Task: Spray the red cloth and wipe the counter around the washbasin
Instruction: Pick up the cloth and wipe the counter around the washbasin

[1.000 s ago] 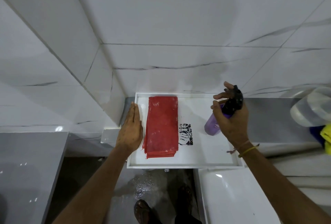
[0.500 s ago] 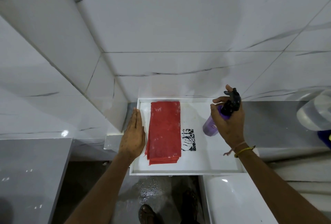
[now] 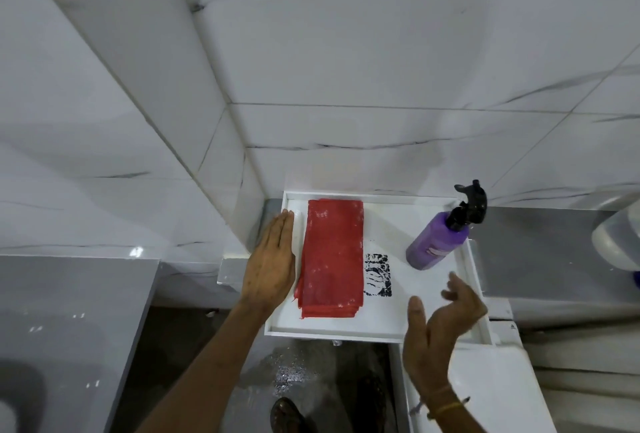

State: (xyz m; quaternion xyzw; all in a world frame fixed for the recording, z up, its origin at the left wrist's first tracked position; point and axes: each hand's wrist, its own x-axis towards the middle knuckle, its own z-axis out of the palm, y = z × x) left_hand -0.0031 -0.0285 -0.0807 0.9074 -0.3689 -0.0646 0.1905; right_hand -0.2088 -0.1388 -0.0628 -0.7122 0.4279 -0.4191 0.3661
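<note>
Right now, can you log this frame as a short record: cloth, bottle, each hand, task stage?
cloth: red cloth, folded, lying flat in the white tray
bottle: purple spray bottle, standing in the tray's far right corner, unheld
left hand: flat beside the cloth, on the tray's left edge
right hand: open, empty, fingers spread
stage: wiping not yet begun

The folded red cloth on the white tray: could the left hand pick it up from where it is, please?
Probably yes. The left hand lies flat on the white tray right beside the folded red cloth, whose top is bare; the purple spray bottle stands apart on the far side.
</note>
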